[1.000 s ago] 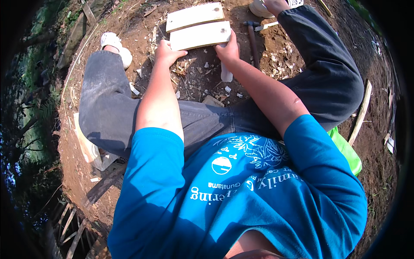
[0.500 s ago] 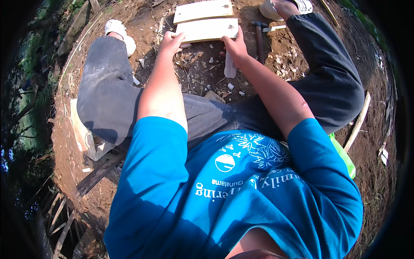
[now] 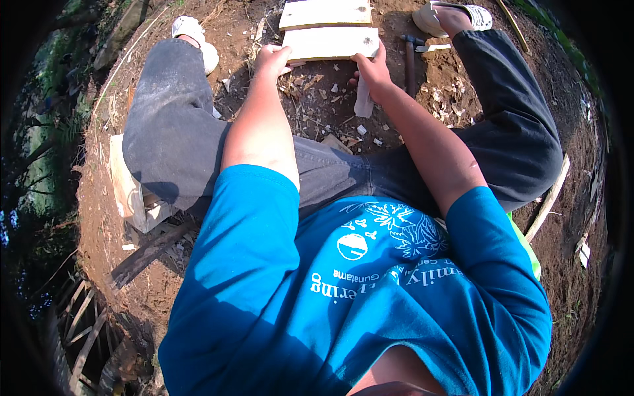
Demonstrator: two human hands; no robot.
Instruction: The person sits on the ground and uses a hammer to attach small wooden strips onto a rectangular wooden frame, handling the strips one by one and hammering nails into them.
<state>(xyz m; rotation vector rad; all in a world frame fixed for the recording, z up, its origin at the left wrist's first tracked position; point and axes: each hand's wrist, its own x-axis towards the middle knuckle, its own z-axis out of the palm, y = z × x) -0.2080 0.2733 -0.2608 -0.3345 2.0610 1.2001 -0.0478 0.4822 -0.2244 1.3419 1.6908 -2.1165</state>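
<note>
Two pale wooden boards lie side by side between my feet, the near board point(image 3: 330, 43) a little apart from the far board point(image 3: 323, 13). Each has a dark knot or mark toward its right end. My left hand point(image 3: 272, 61) is closed on the near board's left end, thumb along its edge. At the opposite end, my right hand point(image 3: 374, 71) grips the same board, thumb on top; its other fingers are partly hidden. A pale translucent strip point(image 3: 363, 102) hangs or lies just below my right hand; I cannot tell whether it is held.
A hammer point(image 3: 411, 66) lies on the soil right of the boards. Wood chips point(image 3: 439, 99) scatter over the ground between my legs. A wooden block point(image 3: 129, 188) and a dark stick point(image 3: 148, 254) lie by my left thigh; a pale stick point(image 3: 549, 198) lies beyond my right knee.
The whole view has shifted, so the boards and hands appear slightly farther right and higher. Both hands keep their hold on the near board.
</note>
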